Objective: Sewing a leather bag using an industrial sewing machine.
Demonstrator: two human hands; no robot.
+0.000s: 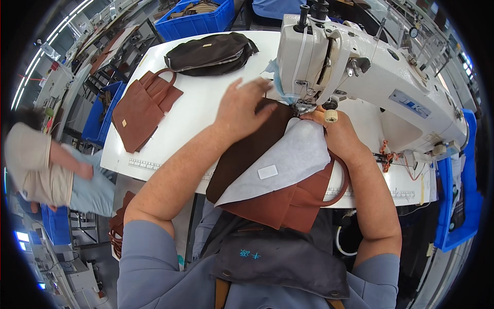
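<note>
My left hand [246, 108] hovers, slightly blurred, over a dark brown fabric piece [242, 154] left of the white sewing machine's [360, 77] needle, with fingers loosely apart. My right hand [335, 129] grips the edge of a pale grey lining piece [288, 159] just right of the presser foot [303, 109], its fingertips partly hidden behind the machine head. Under the lining lies a reddish-brown leather bag piece [283, 206] with a looped handle [339, 188], hanging over the table's front edge toward my lap.
On the white tabletop [123, 154] sit a reddish-brown bag [136, 110] and a black pouch [208, 56]. Blue crates [200, 23] stand behind, left and right [447, 226]. A person in beige and light blue [46, 170] is at the left. Orange tangled threads [386, 159] lie by the machine.
</note>
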